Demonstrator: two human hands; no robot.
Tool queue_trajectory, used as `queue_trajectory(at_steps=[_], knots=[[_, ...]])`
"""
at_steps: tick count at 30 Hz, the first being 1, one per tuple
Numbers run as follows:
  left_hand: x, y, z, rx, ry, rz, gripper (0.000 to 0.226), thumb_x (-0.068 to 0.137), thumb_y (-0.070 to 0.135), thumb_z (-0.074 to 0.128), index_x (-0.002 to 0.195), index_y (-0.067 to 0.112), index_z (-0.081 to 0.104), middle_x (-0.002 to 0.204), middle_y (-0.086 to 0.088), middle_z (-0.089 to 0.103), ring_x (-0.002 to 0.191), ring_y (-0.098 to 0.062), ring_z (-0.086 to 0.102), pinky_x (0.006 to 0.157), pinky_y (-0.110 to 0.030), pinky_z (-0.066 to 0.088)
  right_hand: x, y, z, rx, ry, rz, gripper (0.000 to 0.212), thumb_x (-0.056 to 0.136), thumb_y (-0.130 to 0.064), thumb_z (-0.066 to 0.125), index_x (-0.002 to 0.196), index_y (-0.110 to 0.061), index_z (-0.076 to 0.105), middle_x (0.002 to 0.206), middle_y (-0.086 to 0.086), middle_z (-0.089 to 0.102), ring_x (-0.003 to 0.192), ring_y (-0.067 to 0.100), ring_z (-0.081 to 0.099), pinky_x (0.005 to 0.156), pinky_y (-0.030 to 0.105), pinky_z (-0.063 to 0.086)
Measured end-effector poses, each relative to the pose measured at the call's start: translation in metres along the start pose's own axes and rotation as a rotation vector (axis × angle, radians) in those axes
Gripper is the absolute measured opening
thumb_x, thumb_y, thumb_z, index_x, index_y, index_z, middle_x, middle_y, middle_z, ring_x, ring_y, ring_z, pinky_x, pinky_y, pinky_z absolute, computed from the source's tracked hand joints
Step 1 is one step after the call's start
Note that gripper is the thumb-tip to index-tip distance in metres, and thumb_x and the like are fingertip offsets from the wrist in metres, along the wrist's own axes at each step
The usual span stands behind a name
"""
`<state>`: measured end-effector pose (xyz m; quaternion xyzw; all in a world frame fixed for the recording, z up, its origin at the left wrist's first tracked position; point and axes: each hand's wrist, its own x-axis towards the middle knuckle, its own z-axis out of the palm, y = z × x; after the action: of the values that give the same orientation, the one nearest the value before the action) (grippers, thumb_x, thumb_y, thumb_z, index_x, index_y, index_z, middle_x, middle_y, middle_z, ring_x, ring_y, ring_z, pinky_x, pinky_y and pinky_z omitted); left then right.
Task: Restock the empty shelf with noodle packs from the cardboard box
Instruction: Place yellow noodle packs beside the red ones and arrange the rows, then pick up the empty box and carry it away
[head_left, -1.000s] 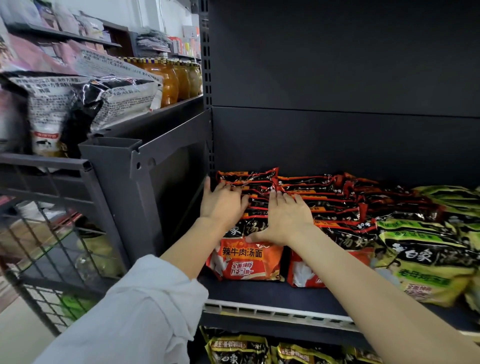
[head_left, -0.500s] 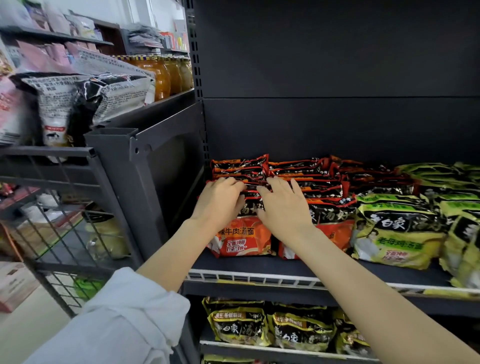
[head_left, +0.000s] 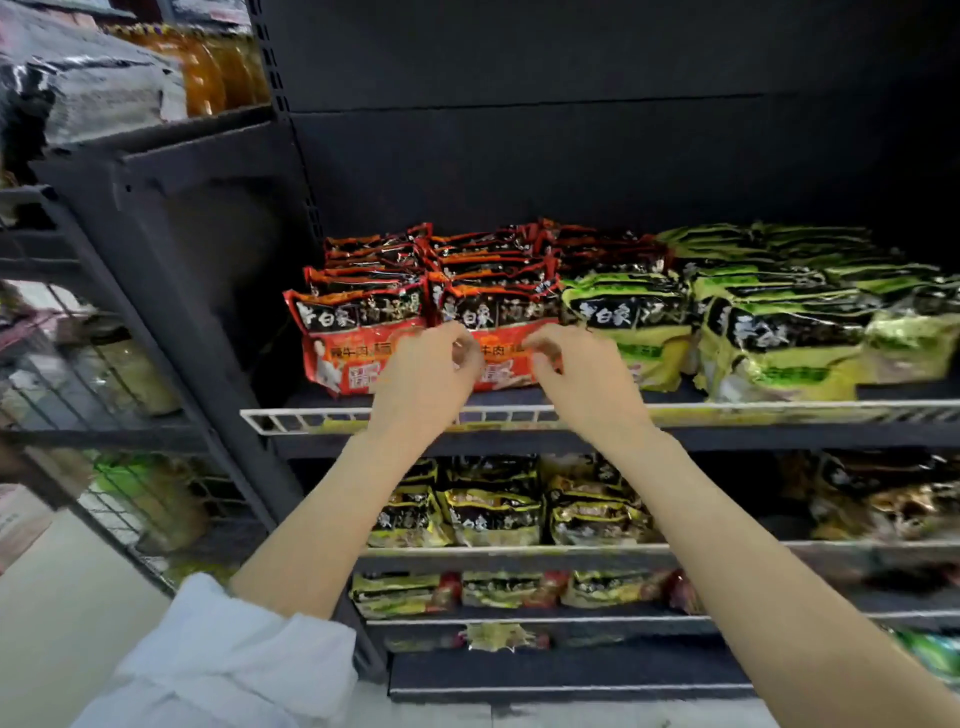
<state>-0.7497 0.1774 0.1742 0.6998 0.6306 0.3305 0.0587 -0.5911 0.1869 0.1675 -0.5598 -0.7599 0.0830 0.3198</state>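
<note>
Since hands came back off stack tops toward shelf front, red noodle packs (head_left: 358, 332) now stand free in two rows at shelf (head_left: 311, 418) left end; placing looks done, next load due from box, which is out of view. Left hand (head_left: 423, 371) and right hand (head_left: 576, 374) loosely curled, gripping nothing. Green packs (head_left: 769, 332) crowd right; upright post (head_left: 291, 171) bounds left; open room above stacks.

Both bare forearms extended fwd, converging. Left hand (head_left: 426, 374) and right hand (head_left: 582, 379) side by side, fingers loosely curled, nothing gripped. White sleeve on left upper arm.
</note>
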Motion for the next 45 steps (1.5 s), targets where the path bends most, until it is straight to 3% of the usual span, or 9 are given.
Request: queue_trajectory(at_steps=[2, 7, 13, 17, 23, 30, 36, 40, 45], knots=[[-0.022, 0.023, 0.013, -0.042, -0.038, -0.006, 0.018, 0.094, 0.024, 0.051, 0.103, 0.017, 0.065, 0.091, 0.005, 0.063, 0.082, -0.016, 0.063, 0.071, -0.030, 0.053, -0.032, 0.017, -0.018, 0.021, -0.031, 0.048, 0.024, 0.096, -0.020, 0.048, 0.114, -0.017, 0.063, 0.089, 0.003, 0.069, 0.068, 0.018, 0.063, 0.069, 0.039, 0.055], [-0.089, 0.090, 0.071, -0.216, -0.235, 0.030, 0.018, 0.096, 0.024, 0.050, 0.096, 0.014, 0.065, 0.087, -0.003, 0.071, 0.079, -0.018, 0.067, 0.076, -0.040, 0.057, -0.140, 0.073, -0.066, 0.004, -0.050, 0.232, 0.023, 0.095, -0.026, 0.051, 0.112, -0.019, 0.065, 0.094, -0.001, 0.067, 0.087, 0.020, 0.064, 0.074, 0.037, 0.055], [-0.198, 0.190, 0.163, -0.286, -0.448, 0.119, 0.019, 0.092, 0.017, 0.054, 0.108, 0.014, 0.065, 0.106, -0.002, 0.064, 0.093, -0.018, 0.060, 0.078, -0.025, 0.043, -0.302, 0.152, -0.116, -0.119, -0.071, 0.557, 0.020, 0.092, -0.020, 0.050, 0.103, -0.015, 0.067, 0.092, 0.008, 0.070, 0.087, 0.028, 0.063, 0.077, 0.039, 0.054], [-0.262, 0.254, 0.211, -0.313, -0.591, 0.158, 0.019, 0.089, 0.016, 0.057, 0.107, 0.015, 0.063, 0.108, -0.005, 0.063, 0.098, -0.022, 0.060, 0.090, -0.034, 0.049, -0.396, 0.202, -0.156, -0.178, -0.101, 0.736, 0.021, 0.091, -0.012, 0.049, 0.097, -0.004, 0.068, 0.094, 0.013, 0.069, 0.091, 0.032, 0.063, 0.078, 0.040, 0.052], [-0.312, 0.346, 0.283, -0.169, -0.763, 0.331, 0.026, 0.089, 0.016, 0.054, 0.114, 0.009, 0.059, 0.116, -0.012, 0.060, 0.109, -0.029, 0.056, 0.091, -0.041, 0.047, -0.468, 0.294, -0.205, -0.286, -0.088, 0.841, 0.032, 0.090, -0.026, 0.050, 0.120, -0.021, 0.057, 0.109, 0.007, 0.054, 0.111, 0.031, 0.048, 0.077, 0.037, 0.044], [-0.321, 0.431, 0.378, 0.071, -0.882, 0.414, 0.052, 0.092, 0.018, 0.052, 0.141, 0.013, 0.035, 0.144, -0.008, 0.039, 0.130, -0.028, 0.039, 0.104, -0.044, 0.039, -0.483, 0.398, -0.243, -0.169, -0.187, 0.893, 0.064, 0.092, -0.021, 0.056, 0.144, -0.009, 0.022, 0.141, 0.014, 0.036, 0.130, 0.032, 0.032, 0.099, 0.043, 0.038], [-0.317, 0.471, 0.424, 0.242, -0.851, 0.486, 0.082, 0.088, -0.006, 0.046, 0.152, 0.023, 0.003, 0.161, 0.001, -0.003, 0.147, -0.024, 0.006, 0.118, -0.043, 0.020, -0.475, 0.450, -0.245, -0.123, -0.346, 0.875, 0.043, 0.096, -0.032, 0.043, 0.131, -0.009, 0.036, 0.117, 0.017, 0.059, 0.105, 0.038, 0.058, 0.075, 0.040, 0.042], [-0.313, 0.478, 0.435, 0.347, -0.830, 0.513, 0.097, 0.079, -0.020, 0.042, 0.152, 0.028, -0.002, 0.160, 0.002, -0.009, 0.148, -0.023, -0.002, 0.120, -0.043, 0.009, -0.473, 0.458, -0.239, -0.084, -0.447, 0.822, 0.018, 0.094, -0.008, 0.042, 0.108, -0.005, 0.052, 0.110, 0.016, 0.061, 0.098, 0.037, 0.060, 0.074, 0.039, 0.046], [-0.322, 0.472, 0.427, 0.422, -0.693, 0.532, 0.097, 0.081, -0.014, 0.052, 0.151, 0.031, 0.002, 0.160, 0.000, -0.006, 0.148, -0.023, -0.005, 0.118, -0.043, 0.000, -0.499, 0.447, -0.267, -0.055, -0.419, 0.774, 0.012, 0.092, -0.011, 0.044, 0.081, -0.005, 0.044, 0.080, 0.009, 0.052, 0.073, 0.031, 0.048, 0.063, 0.032, 0.037]])
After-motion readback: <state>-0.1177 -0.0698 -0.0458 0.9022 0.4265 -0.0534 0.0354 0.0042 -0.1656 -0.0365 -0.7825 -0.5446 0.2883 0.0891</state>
